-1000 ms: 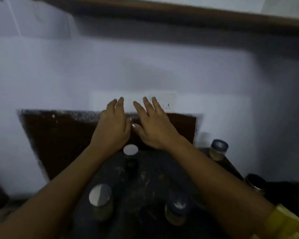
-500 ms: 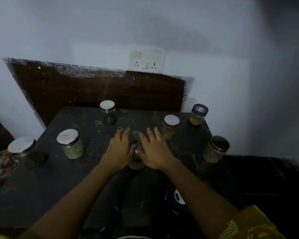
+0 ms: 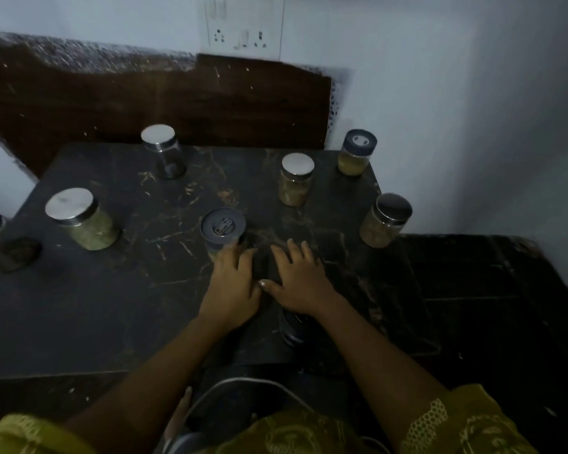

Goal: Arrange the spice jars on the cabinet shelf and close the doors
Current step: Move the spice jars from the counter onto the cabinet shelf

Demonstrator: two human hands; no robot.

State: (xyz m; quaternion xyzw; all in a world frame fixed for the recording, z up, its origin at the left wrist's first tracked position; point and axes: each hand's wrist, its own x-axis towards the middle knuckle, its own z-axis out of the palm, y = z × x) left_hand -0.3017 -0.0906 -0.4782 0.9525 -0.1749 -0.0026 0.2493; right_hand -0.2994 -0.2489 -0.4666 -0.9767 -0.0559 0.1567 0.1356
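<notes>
Nearest the person, at six o'clock on the dark marbled table [image 3: 112, 290], both hands lie palm-down and side by side, fingers spread and gripping nothing. The left hand [image 3: 232, 290] has its fingertips just touching the base of the grey-lidded jar [image 3: 223, 232]; the right hand [image 3: 300, 280] rests flat on bare stone. That jar looks like glass, rigid and breakable, smooth enough to slip, so I'd wrap the body below the lid, not pinch the cap. Farther out, at nine o'clock stands a wide steel-lidded jar [image 3: 81, 219] of greenish spice, at three o'clock a dark-lidded one [image 3: 385, 221], towards one o'clock a small silver-capped jar [image 3: 295, 180] and a blue-lidded jar [image 3: 356, 152], and at eleven o'clock a nearly empty one [image 3: 163, 150]. No cabinet shelf shows.
</notes>
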